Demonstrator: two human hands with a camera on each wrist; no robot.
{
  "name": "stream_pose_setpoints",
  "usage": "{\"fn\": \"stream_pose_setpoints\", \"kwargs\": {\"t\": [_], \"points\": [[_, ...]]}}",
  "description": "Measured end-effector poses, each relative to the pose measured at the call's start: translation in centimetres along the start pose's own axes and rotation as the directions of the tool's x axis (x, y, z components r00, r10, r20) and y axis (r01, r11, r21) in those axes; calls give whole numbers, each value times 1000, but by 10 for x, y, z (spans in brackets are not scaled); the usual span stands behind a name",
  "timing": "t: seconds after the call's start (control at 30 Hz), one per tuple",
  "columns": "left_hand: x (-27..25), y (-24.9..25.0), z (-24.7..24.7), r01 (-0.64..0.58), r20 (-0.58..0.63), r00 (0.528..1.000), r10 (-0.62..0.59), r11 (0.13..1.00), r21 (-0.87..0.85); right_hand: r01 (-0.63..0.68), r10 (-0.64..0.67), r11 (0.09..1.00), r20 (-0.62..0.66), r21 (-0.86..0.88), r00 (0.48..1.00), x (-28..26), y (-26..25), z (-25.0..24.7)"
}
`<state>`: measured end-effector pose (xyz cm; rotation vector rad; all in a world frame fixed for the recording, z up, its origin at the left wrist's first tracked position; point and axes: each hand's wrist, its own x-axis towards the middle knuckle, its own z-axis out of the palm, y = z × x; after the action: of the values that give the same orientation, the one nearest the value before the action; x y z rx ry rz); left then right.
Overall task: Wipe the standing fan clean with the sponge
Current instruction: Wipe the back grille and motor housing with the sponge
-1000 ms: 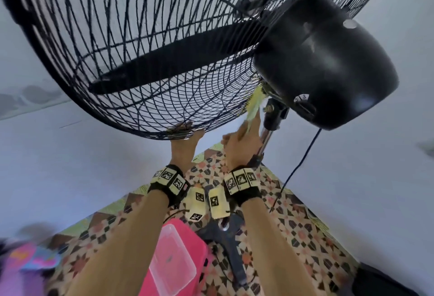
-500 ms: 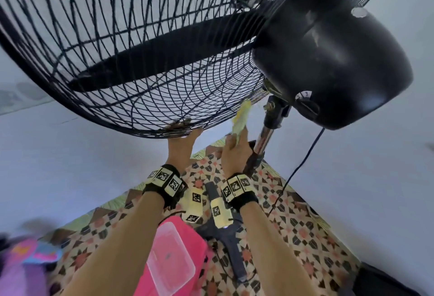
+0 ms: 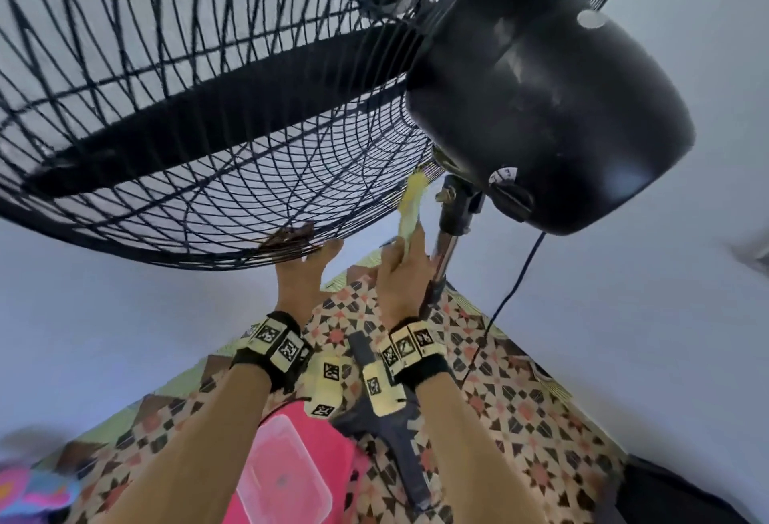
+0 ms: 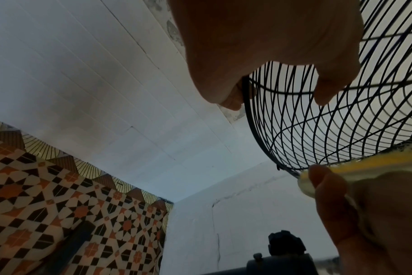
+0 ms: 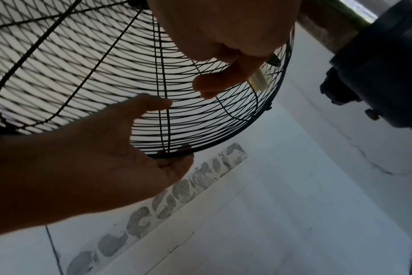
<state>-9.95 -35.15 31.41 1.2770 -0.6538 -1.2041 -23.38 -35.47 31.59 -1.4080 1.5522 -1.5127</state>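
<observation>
1. Black wire makes up the cage (image 3: 199, 115) of the standing fan, which fills the upper part of the head view, with a dark blade (image 3: 233, 115) inside it and the rounded black motor housing (image 3: 549, 107) behind.
2. The left hand (image 3: 303, 278) reaches up to the lowest part of the cage rim; in the right wrist view its fingers curl over the rim from the far side while the thumb lies against the wires, so it grips the rim.
3. The right hand (image 3: 401, 273) holds a yellow sponge (image 3: 410, 207) pinched between thumb and fingers, standing on edge and pointing upward.
4. The sponge's upper end touches the back of the cage near its base, just beside the neck joint (image 3: 457, 207) under the motor housing.
5. The chrome pole (image 3: 437, 269) of the fan runs down close behind the right hand to a dark cross base (image 3: 395, 440) on the patterned floor mat (image 3: 520, 419).
6. A power cord (image 3: 516, 286) hangs from the housing toward the mat.
7. A pink tub (image 3: 333, 453) with a clear lid (image 3: 283, 477) sits on the mat below the forearms.
8. Both wrists wear black bands with printed marker tags.
</observation>
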Motion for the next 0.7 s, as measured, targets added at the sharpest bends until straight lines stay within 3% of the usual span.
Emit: {"fn": "stream_pose_setpoints", "kwargs": {"t": [0.03, 0.1, 0.13, 0.33, 0.5, 0.6, 0.7], "points": [[0, -8, 2, 7, 17, 1000, -7, 999, -45, -23, 24, 1000, 31, -7, 999, 0, 4, 0], [-3, -7, 13, -136, -50, 990, 135, 991, -12, -69, 71, 997, 65, -32, 995, -3, 10, -4], [-1, -5, 18, -145, -93, 985, 146, 989, 18, -71, 70, 997, 63, 11, 996, -2, 9, -8], [12, -10, 21, -83, -129, 987, 96, 991, 105, 25, -20, 991, -39, 129, 999, 7, 10, -1], [16, -17, 14, -99, -98, 988, 120, 976, 195, -280, 255, 936, 138, 211, 957, 3, 55, 29], [17, -18, 12, -53, -116, 990, 79, 974, 218, -471, 435, 849, 187, 241, 881, 24, 75, 47], [18, -19, 13, -24, -150, 987, 56, 978, 206, -550, 485, 774, 265, 313, 833, 41, 65, 55]]}}
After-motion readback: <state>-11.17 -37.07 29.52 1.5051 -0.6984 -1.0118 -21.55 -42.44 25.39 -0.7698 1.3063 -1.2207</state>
